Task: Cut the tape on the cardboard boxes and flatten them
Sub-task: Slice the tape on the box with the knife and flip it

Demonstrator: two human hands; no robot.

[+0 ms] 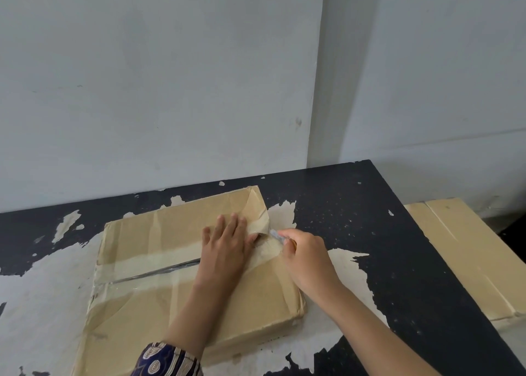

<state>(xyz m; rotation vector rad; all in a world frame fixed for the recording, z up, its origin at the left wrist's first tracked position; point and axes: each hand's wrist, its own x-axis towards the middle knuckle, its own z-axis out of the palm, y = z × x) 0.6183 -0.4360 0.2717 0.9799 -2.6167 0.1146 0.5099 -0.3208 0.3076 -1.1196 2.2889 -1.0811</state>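
The right hand (306, 257) was clenched around a small cutter (280, 237), its pale blade end poking out past the fingers toward the box's right edge. And there it was, the tip sat right at the tape (153, 264) where the strip wrapped over that edge of the cardboard box (159, 233); whether the blade actually bit into the tape could not be told, since that spot was blurred. The left hand (225, 247) lay flat on top of the box, fingers straight and spread, pressing the lid down just beside the cutter, gripping nothing. A patterned sleeve (166, 360) showed at that arm's near end.

The box itself lay low on the table (370, 219), a black top with its paint peeled away in big pale patches. Down the middle of the box ran the clear tape strip, and left of the pressing hand a dark slit stood open along the seam. The box's far right corner was creased and folded.

Off the table's right side, well apart from the box, sat a second cardboard box (466, 256), lower than the tabletop. Behind the table stood a plain grey wall (159, 85).
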